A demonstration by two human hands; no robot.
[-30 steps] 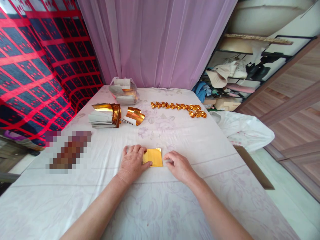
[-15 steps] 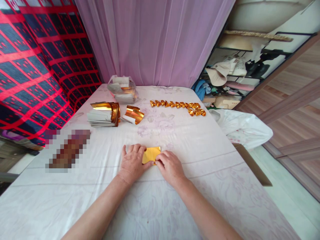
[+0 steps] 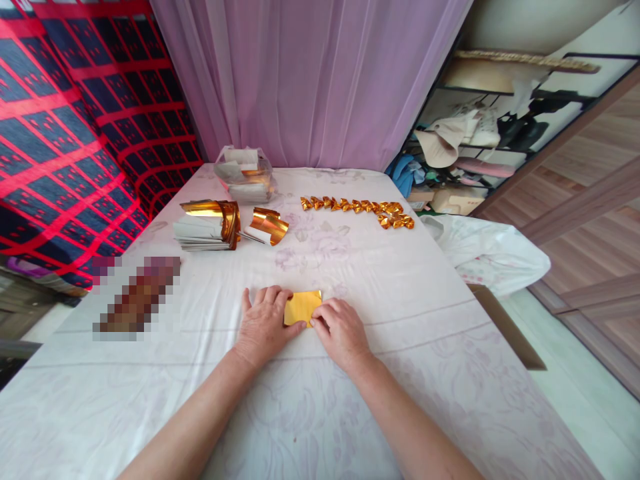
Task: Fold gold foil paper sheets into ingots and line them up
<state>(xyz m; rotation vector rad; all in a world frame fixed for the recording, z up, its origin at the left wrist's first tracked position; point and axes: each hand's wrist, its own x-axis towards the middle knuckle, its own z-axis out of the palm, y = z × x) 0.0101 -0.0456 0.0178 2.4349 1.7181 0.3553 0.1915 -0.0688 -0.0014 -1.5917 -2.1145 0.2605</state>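
I have the left hand [image 3: 263, 320] spread, its thumb and fingers pressing on the left part of the gold foil sheet [image 3: 303, 308], which lies on the tablecloth [image 3: 300, 400] between both hands. The right hand [image 3: 343, 331] has its fingertips bunched at the sheet's near right corner; I cannot tell whether they pinch it or only press. If the left hand eases off, I judge the sheet could skid on the loose cloth; an uneven push from the right could crease it askew, and a hard tug might tear the corner. Left fingers cover the sheet's left edge from me, right fingertips hide that corner. Beyond the left hand, a pixelated patch [image 3: 137, 297] is unreadable.
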